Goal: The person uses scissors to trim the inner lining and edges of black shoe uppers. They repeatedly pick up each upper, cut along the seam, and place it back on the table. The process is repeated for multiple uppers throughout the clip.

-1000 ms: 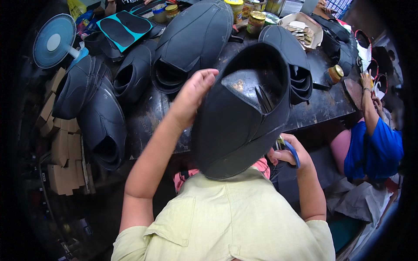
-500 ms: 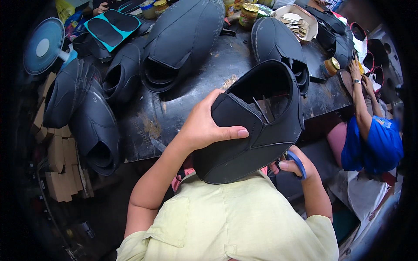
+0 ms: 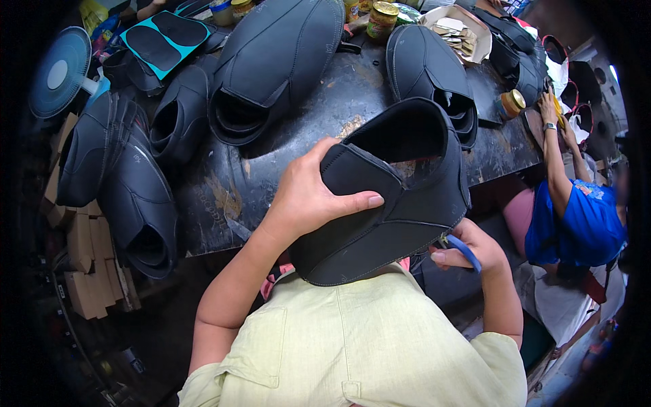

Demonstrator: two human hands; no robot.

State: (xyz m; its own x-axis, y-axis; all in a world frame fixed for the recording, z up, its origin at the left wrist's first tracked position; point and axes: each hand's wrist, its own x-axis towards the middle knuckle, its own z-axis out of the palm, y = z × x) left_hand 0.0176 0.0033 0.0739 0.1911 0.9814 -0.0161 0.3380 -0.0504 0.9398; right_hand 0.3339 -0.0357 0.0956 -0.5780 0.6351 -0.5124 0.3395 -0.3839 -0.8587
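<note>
My left hand (image 3: 313, 197) grips the side of a large black rubbery boot piece (image 3: 393, 197), thumb across its flap, holding it up in front of my chest. The piece's opening faces the table. My right hand (image 3: 468, 247) sits under its lower right edge and holds a small blue-handled cutter (image 3: 464, 247), whose tip touches the piece's rim. My pale green shirt fills the lower middle of the view.
A dark worn work table (image 3: 339, 115) carries several more black boot pieces (image 3: 278, 61), glue jars (image 3: 382, 19), a cardboard tray of scraps (image 3: 461, 34) and a teal mat (image 3: 163, 41). A fan (image 3: 57, 71) stands at left. A person in blue (image 3: 573, 224) works at right.
The boot piece has come down from over my head to chest height and turned, and my left hand shifted from its top to its side flap.
</note>
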